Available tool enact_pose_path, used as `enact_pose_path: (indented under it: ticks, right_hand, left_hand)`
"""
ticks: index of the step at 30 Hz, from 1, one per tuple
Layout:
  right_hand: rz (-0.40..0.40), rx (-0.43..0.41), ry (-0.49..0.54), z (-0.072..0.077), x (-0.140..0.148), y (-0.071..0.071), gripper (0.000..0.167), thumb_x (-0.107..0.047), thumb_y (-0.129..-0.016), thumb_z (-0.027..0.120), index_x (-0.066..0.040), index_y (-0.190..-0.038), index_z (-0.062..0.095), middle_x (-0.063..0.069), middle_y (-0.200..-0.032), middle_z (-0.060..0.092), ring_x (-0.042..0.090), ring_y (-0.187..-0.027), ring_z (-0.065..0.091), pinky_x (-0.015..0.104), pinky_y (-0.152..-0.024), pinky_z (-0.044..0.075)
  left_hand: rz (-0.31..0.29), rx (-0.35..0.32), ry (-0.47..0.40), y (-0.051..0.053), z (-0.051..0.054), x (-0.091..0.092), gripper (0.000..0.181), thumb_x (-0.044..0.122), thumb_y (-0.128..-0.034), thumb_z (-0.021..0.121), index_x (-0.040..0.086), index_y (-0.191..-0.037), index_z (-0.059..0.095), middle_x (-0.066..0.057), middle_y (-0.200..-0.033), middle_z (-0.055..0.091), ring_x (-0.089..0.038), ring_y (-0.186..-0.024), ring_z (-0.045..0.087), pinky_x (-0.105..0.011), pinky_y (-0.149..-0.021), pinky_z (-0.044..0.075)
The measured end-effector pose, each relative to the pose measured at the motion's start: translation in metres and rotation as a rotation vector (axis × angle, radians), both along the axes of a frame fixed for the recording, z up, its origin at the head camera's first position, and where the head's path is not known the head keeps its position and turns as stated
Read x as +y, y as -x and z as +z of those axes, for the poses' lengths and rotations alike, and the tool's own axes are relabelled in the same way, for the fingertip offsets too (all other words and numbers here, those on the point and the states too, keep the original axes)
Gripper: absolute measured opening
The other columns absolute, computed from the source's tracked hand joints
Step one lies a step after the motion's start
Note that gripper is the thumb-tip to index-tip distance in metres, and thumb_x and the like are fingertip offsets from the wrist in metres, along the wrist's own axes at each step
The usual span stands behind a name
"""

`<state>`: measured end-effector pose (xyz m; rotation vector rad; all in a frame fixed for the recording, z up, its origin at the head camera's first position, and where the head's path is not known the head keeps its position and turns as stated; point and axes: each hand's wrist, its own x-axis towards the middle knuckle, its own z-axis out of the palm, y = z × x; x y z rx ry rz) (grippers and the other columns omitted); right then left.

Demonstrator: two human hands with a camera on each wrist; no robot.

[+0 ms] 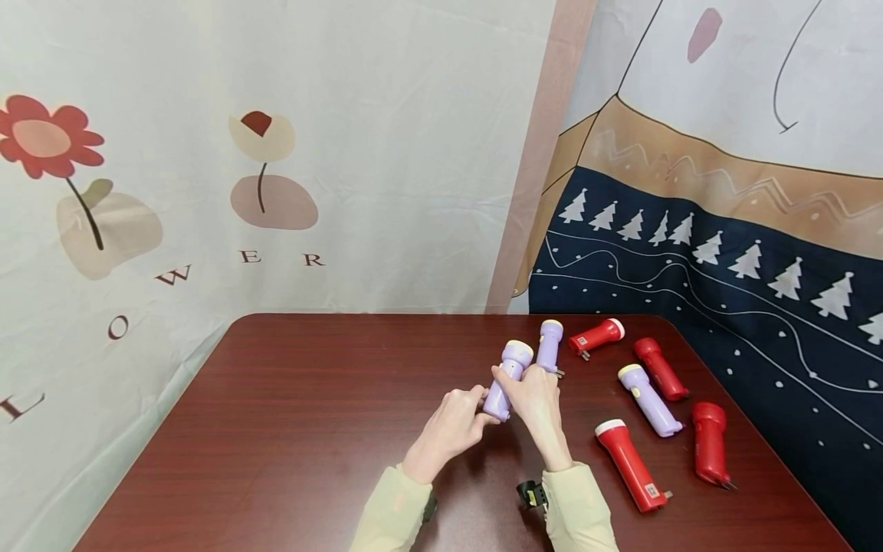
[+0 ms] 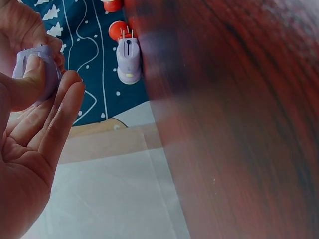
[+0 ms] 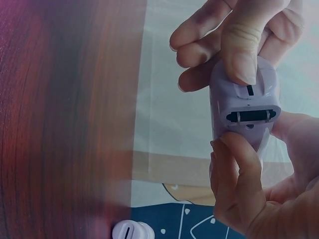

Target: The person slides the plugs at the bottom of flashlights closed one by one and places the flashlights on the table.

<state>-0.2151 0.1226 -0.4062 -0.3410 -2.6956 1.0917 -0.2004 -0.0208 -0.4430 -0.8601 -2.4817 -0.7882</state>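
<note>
A purple flashlight (image 1: 516, 357) is held between both hands above the table, its pale head pointing away. The left hand (image 1: 450, 426) pinches its tail end, thumb on the slider beside the slot in the right wrist view, where metal prongs lie in the flashlight's end (image 3: 219, 102). Curled fingers of the right hand (image 1: 538, 400) grip the body from the other side. In the left wrist view the left thumb presses the flashlight (image 2: 49, 74) while the other fingers of the left hand (image 2: 37, 129) stretch out below it. The right hand also shows (image 3: 254, 194).
Just beyond the right hand lies a purple flashlight (image 1: 549, 345), prongs out. On the table's right side are another purple flashlight (image 1: 651, 402) and several red ones, including one at the front (image 1: 633, 469). A patterned cloth (image 1: 690, 284) hangs behind the table (image 1: 310, 414).
</note>
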Motion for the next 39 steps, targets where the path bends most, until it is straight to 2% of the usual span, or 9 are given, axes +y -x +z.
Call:
enact_pose_path:
  ticks: [7, 18, 29, 36, 39]
  right_hand:
    - [0.0, 0.015, 0.005, -0.0007, -0.0007, 0.0001, 0.049, -0.047, -0.079, 0.069, -0.003, -0.064, 0.056, 0.008, -0.053, 0.05, 0.024, -0.053, 0.053, 0.028, -0.046, 0.036]
    - [-0.004, 0.002, 0.018, -0.0003, -0.001, -0.0006, 0.047, -0.046, -0.079, 0.068, -0.002, -0.068, 0.059, 0.011, -0.056, 0.055, 0.024, -0.054, 0.056, 0.028, -0.045, 0.038]
    - [-0.012, 0.009, 0.012, -0.0021, -0.002, -0.0009, 0.047, -0.046, -0.079, 0.068, -0.001, -0.07, 0.06, 0.012, -0.058, 0.059, 0.025, -0.056, 0.059, 0.029, -0.046, 0.041]
    - [-0.016, 0.025, 0.016, -0.0046, -0.0035, 0.0018, 0.047, -0.045, -0.08, 0.069, 0.0, -0.072, 0.061, 0.012, -0.06, 0.057, 0.024, -0.055, 0.056, 0.028, -0.047, 0.04]
    - [-0.018, 0.033, 0.025, -0.0058, -0.0055, 0.0028, 0.047, -0.045, -0.08, 0.069, 0.001, -0.075, 0.061, 0.012, -0.061, 0.057, 0.024, -0.055, 0.055, 0.028, -0.048, 0.039]
  left_hand:
    - [-0.001, -0.018, 0.007, 0.0002, 0.0001, -0.0009, 0.018, 0.012, -0.0786, 0.075, 0.004, -0.088, 0.063, -0.005, -0.079, 0.07, -0.018, -0.066, 0.066, -0.023, -0.059, 0.05]
    - [-0.016, -0.007, 0.02, 0.0004, -0.0008, -0.0014, 0.017, 0.011, -0.0793, 0.074, 0.003, -0.09, 0.063, -0.006, -0.079, 0.07, -0.019, -0.066, 0.066, -0.023, -0.059, 0.05]
    - [-0.026, -0.024, 0.023, 0.0011, -0.0016, -0.0018, 0.018, 0.011, -0.08, 0.073, 0.003, -0.093, 0.063, -0.007, -0.086, 0.073, -0.016, -0.069, 0.068, -0.022, -0.061, 0.051]
    - [0.019, -0.018, 0.039, 0.001, -0.0036, -0.0023, 0.021, 0.015, -0.0788, 0.075, 0.004, -0.092, 0.063, -0.005, -0.079, 0.071, -0.016, -0.065, 0.065, -0.022, -0.058, 0.049]
    - [0.034, -0.052, 0.043, 0.0013, -0.0033, -0.0053, 0.024, 0.02, -0.0799, 0.075, 0.006, -0.096, 0.064, -0.005, -0.083, 0.072, -0.015, -0.067, 0.065, -0.023, -0.06, 0.05]
